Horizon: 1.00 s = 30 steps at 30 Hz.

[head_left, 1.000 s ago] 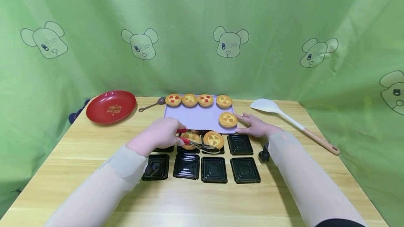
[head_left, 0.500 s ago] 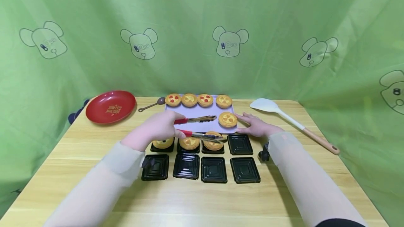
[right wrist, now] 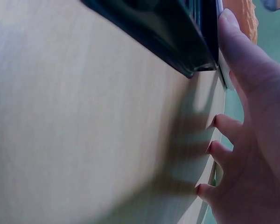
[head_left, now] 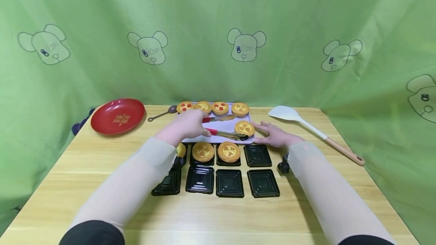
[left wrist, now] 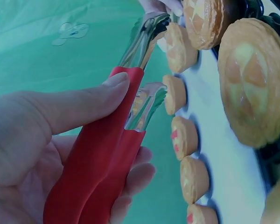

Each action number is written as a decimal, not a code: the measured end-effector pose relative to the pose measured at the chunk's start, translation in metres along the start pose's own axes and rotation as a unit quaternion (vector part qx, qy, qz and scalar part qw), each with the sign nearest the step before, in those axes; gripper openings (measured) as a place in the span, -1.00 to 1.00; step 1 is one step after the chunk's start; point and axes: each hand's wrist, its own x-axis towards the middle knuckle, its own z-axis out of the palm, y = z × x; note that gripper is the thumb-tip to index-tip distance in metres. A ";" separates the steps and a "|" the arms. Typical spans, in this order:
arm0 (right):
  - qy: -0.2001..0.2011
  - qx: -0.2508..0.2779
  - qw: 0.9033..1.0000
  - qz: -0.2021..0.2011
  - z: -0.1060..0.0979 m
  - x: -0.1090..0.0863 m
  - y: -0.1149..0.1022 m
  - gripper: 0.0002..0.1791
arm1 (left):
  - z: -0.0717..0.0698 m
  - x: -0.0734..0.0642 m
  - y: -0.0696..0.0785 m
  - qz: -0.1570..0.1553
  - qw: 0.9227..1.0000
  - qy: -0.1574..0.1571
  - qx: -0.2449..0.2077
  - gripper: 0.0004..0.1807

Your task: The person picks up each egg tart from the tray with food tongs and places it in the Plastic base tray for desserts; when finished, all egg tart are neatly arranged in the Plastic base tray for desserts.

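My left hand (head_left: 192, 124) grips a pair of tongs by their red handles (left wrist: 95, 154), thumb on one arm and fingers round the other. The tongs' metal arms are spread, with nothing between the tips. In the head view they reach over the lavender tray (head_left: 223, 125), tips close to the left of an egg tart (head_left: 244, 128). My right hand (head_left: 275, 136) rests at the tray's right front corner, fingers spread, thumb at its edge. More tarts, some with red topping (head_left: 220, 107), line the tray's back. Two tarts (head_left: 203, 151) sit in black square trays; another is partly hidden by my left wrist.
Several black square trays (head_left: 229, 183) stand in two rows before the lavender tray. A red plate (head_left: 117, 118) and a small brown spoon (head_left: 163, 114) lie at the left. A white ladle (head_left: 310, 126) with a wooden handle lies at the right. Green curtain (head_left: 194, 67) hangs behind.
My left hand has lifted the tongs off the tart in the black tray and carried them back and right over the lavender tray, their arms spreading apart. My right hand stays put.
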 end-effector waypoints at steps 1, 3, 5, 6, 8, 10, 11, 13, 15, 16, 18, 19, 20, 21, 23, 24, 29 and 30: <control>0.000 0.001 1.000 0.000 0.000 0.000 0.000 -0.07 | 0.001 0.003 0.001 -0.002 1.000 -0.001 0.001 -0.22; 0.000 0.001 1.000 -0.001 0.000 0.000 0.000 -0.07 | 0.005 0.010 0.004 -0.006 1.000 -0.004 0.003 -0.26; 0.001 0.000 1.000 -0.002 0.000 -0.001 -0.001 -0.06 | 0.007 0.015 0.006 -0.011 1.000 -0.007 0.006 -0.28; 0.001 0.001 1.000 -0.001 0.000 -0.001 -0.001 -0.06 | 0.009 0.017 0.008 -0.012 1.000 -0.008 0.007 -0.29; 0.001 0.002 1.000 0.000 0.001 -0.001 0.000 -0.06 | 0.011 0.021 0.010 -0.015 1.000 -0.013 0.007 -0.30; 0.000 0.002 1.000 0.001 0.000 -0.001 0.000 -0.06 | 0.014 0.024 0.010 -0.016 1.000 -0.019 0.005 -0.28; 0.000 0.001 1.000 0.002 0.000 -0.001 0.000 -0.07 | 0.015 0.026 0.010 -0.016 1.000 -0.021 0.004 -0.27; -0.001 0.005 1.000 0.004 0.000 -0.001 0.000 -0.07 | 0.018 0.028 0.009 -0.017 1.000 -0.022 0.001 -0.27; -0.002 0.004 1.000 0.003 0.000 -0.001 0.000 -0.06 | 0.021 0.030 0.008 -0.018 1.000 -0.023 0.002 -0.27; -0.001 0.004 1.000 0.002 0.000 -0.001 0.000 -0.06 | 0.023 0.031 0.008 -0.018 1.000 -0.023 0.002 -0.29; -0.001 0.004 1.000 0.001 0.000 -0.001 0.000 -0.07 | 0.025 0.032 0.007 -0.018 1.000 -0.022 0.003 -0.31; -0.001 0.005 1.000 0.002 0.000 -0.001 0.000 -0.08 | 0.025 0.033 0.007 -0.018 1.000 -0.021 0.004 -0.32; 0.000 0.004 1.000 0.002 0.000 0.000 0.000 -0.08 | 0.026 0.033 0.006 -0.018 1.000 -0.020 0.005 -0.32; 0.001 0.003 1.000 0.000 0.000 0.000 -0.001 -0.08 | 0.026 0.032 0.006 -0.018 1.000 -0.019 0.006 -0.33; 0.003 0.003 1.000 -0.002 0.000 0.000 -0.001 -0.09 | 0.027 0.032 0.007 -0.017 1.000 -0.016 0.007 -0.33; 0.004 0.002 1.000 -0.002 0.000 0.000 -0.002 -0.10 | 0.027 0.032 0.007 -0.017 1.000 -0.014 0.007 -0.34; 0.004 0.003 1.000 -0.004 -0.001 -0.002 -0.003 -0.10 | 0.027 0.030 0.006 -0.011 1.000 -0.010 0.011 -0.35; 0.003 0.002 1.000 -0.005 -0.001 -0.002 -0.003 -0.10 | 0.028 0.030 0.005 -0.010 1.000 -0.009 0.011 -0.35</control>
